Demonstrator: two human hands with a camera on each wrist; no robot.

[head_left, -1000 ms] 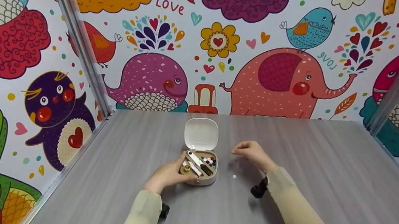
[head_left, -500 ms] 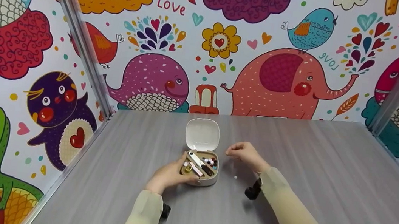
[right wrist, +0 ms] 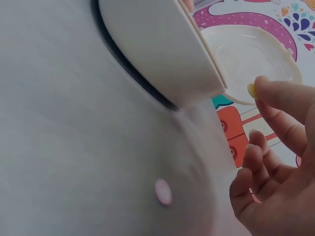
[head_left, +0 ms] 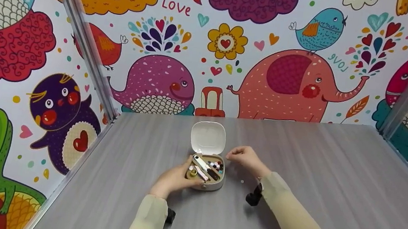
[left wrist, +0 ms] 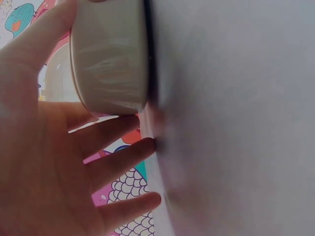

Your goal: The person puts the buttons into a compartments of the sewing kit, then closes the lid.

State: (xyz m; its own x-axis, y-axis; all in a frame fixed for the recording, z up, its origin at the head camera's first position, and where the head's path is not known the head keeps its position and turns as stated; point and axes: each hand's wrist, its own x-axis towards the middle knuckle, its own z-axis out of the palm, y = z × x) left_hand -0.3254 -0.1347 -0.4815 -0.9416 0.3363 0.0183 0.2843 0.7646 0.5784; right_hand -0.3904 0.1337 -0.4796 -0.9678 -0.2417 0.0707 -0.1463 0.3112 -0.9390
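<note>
A small white lidded box (head_left: 212, 186) stands on the table, its hinged lid (head_left: 208, 137) raised at the back. My left hand (head_left: 173, 178) holds its left side, thumb at the front and fingers spread along the side and beyond, as the left wrist view shows. Inside the box lie a white-and-black tool (head_left: 206, 167), a slim pinkish tool (head_left: 201, 173), a gold ring-shaped piece (head_left: 193, 172) and several small coloured pieces (head_left: 216, 166). My right hand (head_left: 248, 160), right of the box's back corner, pinches a small yellow button (right wrist: 252, 91) between thumb and forefinger.
A small pale pink button (right wrist: 163, 192) lies on the grey table (head_left: 286, 140) to the right of the box. Printed wall panels (head_left: 181, 41) with metal posts (head_left: 96, 58) stand behind and at the sides.
My right hand has moved left, closer to the box's back right corner, with its fingers still pinched. My left hand keeps its hold on the box.
</note>
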